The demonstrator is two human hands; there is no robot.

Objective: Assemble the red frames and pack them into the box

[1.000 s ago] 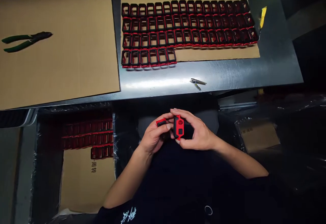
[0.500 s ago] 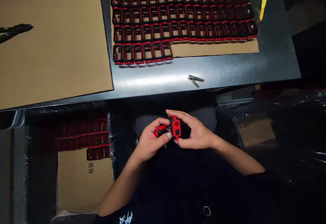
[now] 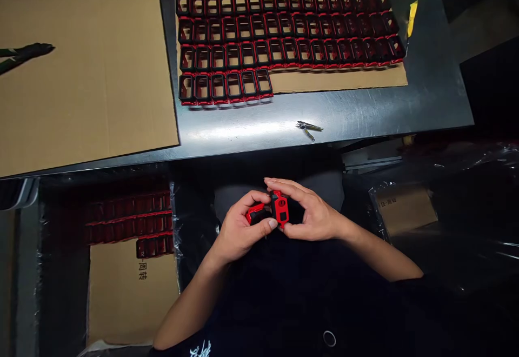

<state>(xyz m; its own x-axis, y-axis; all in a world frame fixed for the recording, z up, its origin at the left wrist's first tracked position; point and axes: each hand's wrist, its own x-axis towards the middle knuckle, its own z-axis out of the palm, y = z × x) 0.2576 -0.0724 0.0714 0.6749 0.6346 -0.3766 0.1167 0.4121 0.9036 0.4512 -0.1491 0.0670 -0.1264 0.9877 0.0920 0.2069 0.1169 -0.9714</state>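
Below the table edge, my left hand [image 3: 243, 227] is closed round a red and black part [image 3: 256, 213]. Close against it on the right, my right hand [image 3: 310, 213] grips a second red and black part [image 3: 280, 209] between thumb and fingers; this one stands upright and shows a round hole and a square hole. My left fingertips touch or nearly touch its near side. Rows of black frames with red edges [image 3: 247, 54] stand on a cardboard sheet [image 3: 336, 80] on the metal table.
Small metal tools [image 3: 309, 127] lie near the table [image 3: 227, 130] edge. A larger cardboard sheet [image 3: 89, 75] with a dark pointed tool [image 3: 32, 51] covers the left. A yellow-handled tool [image 3: 412, 19] is at right. Below left, a lined box holds more frames [image 3: 156, 246] on cardboard [image 3: 130, 297].
The part in my right hand has tilted slightly, and both hands stay together. The view has shifted a little.
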